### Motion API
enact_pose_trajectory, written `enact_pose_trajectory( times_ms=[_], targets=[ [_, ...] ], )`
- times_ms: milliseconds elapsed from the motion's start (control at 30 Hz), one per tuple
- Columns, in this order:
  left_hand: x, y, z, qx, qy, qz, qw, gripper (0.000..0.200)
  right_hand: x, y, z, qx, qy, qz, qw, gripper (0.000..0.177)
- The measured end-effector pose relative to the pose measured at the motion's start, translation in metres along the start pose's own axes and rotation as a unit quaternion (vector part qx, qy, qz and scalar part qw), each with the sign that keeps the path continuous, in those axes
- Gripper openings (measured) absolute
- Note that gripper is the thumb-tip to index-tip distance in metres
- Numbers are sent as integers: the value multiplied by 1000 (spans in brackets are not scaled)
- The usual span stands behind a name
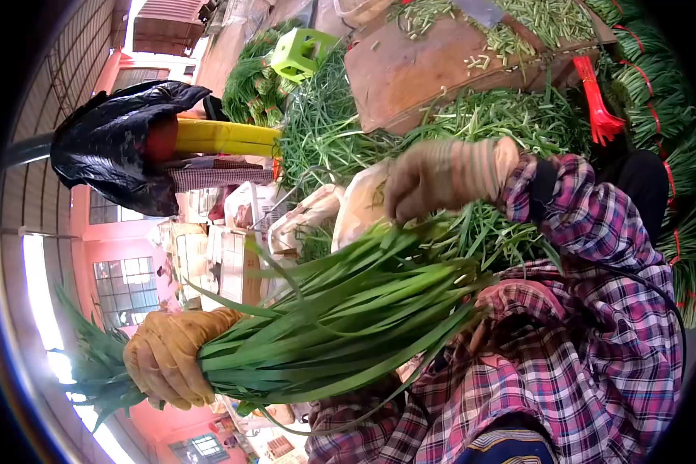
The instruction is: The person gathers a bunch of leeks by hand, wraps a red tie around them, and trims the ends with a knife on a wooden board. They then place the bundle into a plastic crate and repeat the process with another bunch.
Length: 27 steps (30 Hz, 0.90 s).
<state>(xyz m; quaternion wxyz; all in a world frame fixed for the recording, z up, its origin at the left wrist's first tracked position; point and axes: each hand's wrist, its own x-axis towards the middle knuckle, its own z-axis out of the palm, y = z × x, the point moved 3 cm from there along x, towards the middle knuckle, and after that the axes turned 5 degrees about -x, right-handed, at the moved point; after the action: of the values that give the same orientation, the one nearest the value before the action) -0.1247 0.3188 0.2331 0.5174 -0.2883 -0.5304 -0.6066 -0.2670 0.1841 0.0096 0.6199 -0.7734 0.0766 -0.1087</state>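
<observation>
The view is turned sideways, with the ceiling toward the left edge. My left hand (174, 359), in a tan glove, is wrapped round a thick bunch of garlic chives (340, 325). The leaf tips fan out beyond the fist, and the paler stem ends lie near my plaid shirt. My right hand (448, 179), in a brown glove with a striped cuff, hovers beside the bunch over loose green leaves (479, 232). Motion smears its fingers, so their grip cannot be made out.
A wooden board (417, 66) carries cut stem pieces (545, 35) and a blade (479, 11). Red ties (598, 100) hang off its near side. Tied chive bundles (642, 77) line the right. A lime-green plastic stool (301, 54) and a black plastic bag (116, 147) stand farther off.
</observation>
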Motion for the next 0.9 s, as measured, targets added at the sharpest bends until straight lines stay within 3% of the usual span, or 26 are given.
enact_pose_trajectory(
  times_ms=[100, 167, 200, 233, 300, 333, 367, 400, 433, 500, 567, 600, 700, 733, 833, 867, 900],
  targets=[
    [-6, -2, -1, -6, 4, -9, 1000, 17, -7, -1, -12, 90, 16, -41, 995, 15],
    [-11, -4, -5, -29, 1, 18, 999, 17, -14, -10, -7, -17, 86, -59, 994, 17],
    [-12, -2, -8, -29, -2, 25, 999, 17, -36, -36, -8, -236, 22, 130, 963, 20],
    [-12, -1, -8, -13, -15, 19, 1000, 17, -51, -17, -1, -134, 23, 70, 988, 24],
    [-15, -1, -6, 7, -21, 12, 1000, 17, -55, -3, 16, -213, 29, 52, 975, 18],
    [-16, -4, -8, 13, -14, 2, 1000, 16, -44, 1, 24, -333, -16, 79, 940, 23],
    [-15, -6, -11, 17, -8, -9, 1000, 16, -42, 8, 31, -330, -10, 80, 940, 23],
    [-17, -3, -10, 17, -19, -4, 1000, 15, -41, 9, 35, -152, 74, 25, 985, 27],
    [-16, -4, -11, 17, -23, -5, 1000, 15, -40, 8, 35, 30, 152, -33, 987, 32],
    [-15, -6, -11, 4, -20, -7, 1000, 17, -33, 3, 44, 101, 156, -86, 979, 37],
    [-14, -9, -12, -2, -17, -9, 1000, 15, -30, -9, 51, 307, 151, -88, 936, 42],
    [-13, -10, -13, -10, -16, -12, 1000, 14, -28, -16, 57, 494, 122, -50, 859, 40],
    [-13, -6, -11, 42, 19, -90, 995, 13, -29, -24, 56, 503, 128, 21, 854, 36],
    [-12, -7, -13, 20, 25, -110, 993, 15, -28, -21, 59, 545, 157, -2, 824, 29],
    [-14, -9, -14, 12, 38, -56, 998, 14, -27, -10, 47, 517, 209, 14, 830, 21],
    [-14, -8, -14, 10, 36, -56, 998, 14, -26, -5, 46, 606, 264, 3, 750, 14],
    [-16, -4, -11, 31, 33, -49, 998, 15, -21, 12, 38, 637, 303, 12, 709, 11]
  ],
)
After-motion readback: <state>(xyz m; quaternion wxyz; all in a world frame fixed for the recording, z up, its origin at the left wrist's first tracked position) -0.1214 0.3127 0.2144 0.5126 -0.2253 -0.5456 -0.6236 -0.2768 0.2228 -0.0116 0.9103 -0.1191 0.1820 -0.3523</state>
